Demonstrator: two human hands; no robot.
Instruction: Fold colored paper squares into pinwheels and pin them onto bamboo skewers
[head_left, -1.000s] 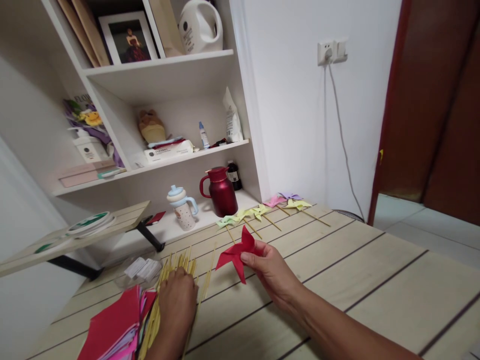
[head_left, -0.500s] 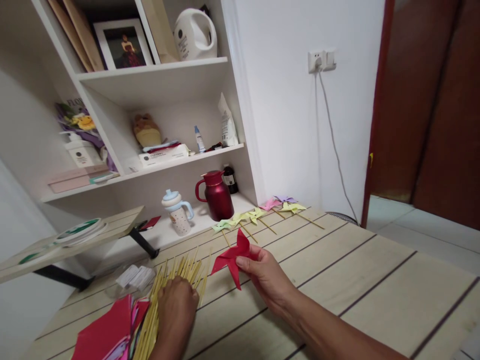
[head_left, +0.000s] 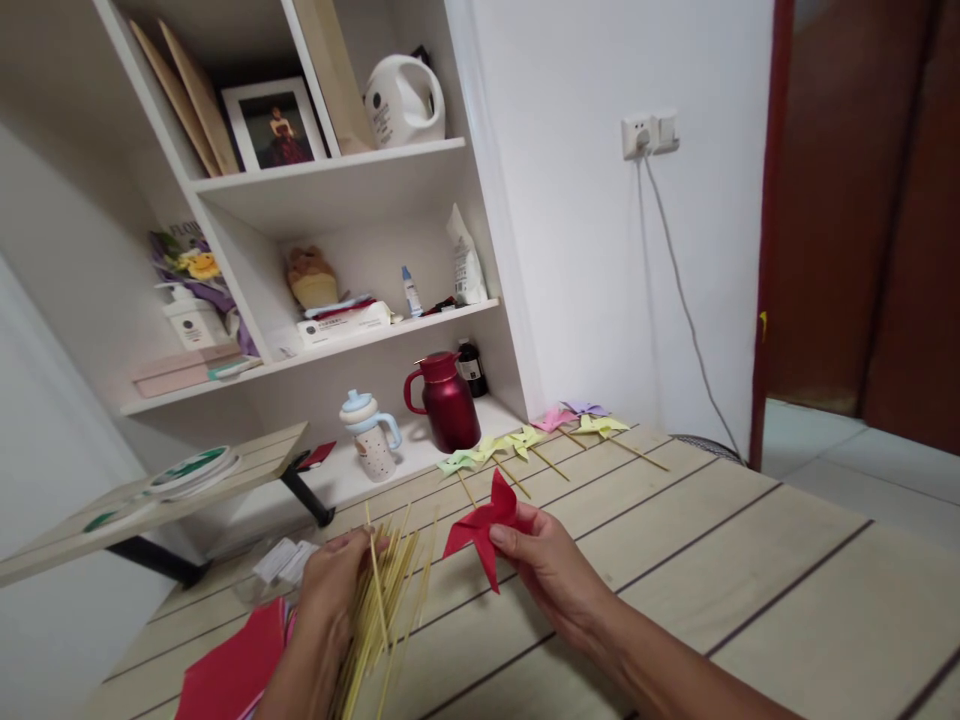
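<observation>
Between the thumb and fingers of my right hand (head_left: 551, 565) is a red paper pinwheel (head_left: 484, 528), held by one side above the table. My left hand (head_left: 339, 572) is closed on a thin wooden stick (head_left: 377, 580), which slants upright above a loose pile of sticks (head_left: 397, 565). The fingertips of that hand are partly hidden behind the stick. Red paper sheets (head_left: 232, 665) lie under and beside my left forearm. Beyond the right hand, several finished paper pinwheels on sticks, including a pink pinwheel (head_left: 555, 419) and a green pinwheel (head_left: 457, 462), lie along the table's far edge.
A slatted wooden table (head_left: 720, 580) fills the foreground. At its back stand a red thermos jug (head_left: 448, 405) and a speckled cup (head_left: 371, 440) on the shelf unit's bottom. A small raised stand (head_left: 262, 455) bears plates at left. A clear box (head_left: 281, 562) sits beside my left hand.
My left hand has lifted from the pile with a stick between its fingers. The right hand still holds the red pinwheel in nearly the same pose. The camera view has shifted slightly.
</observation>
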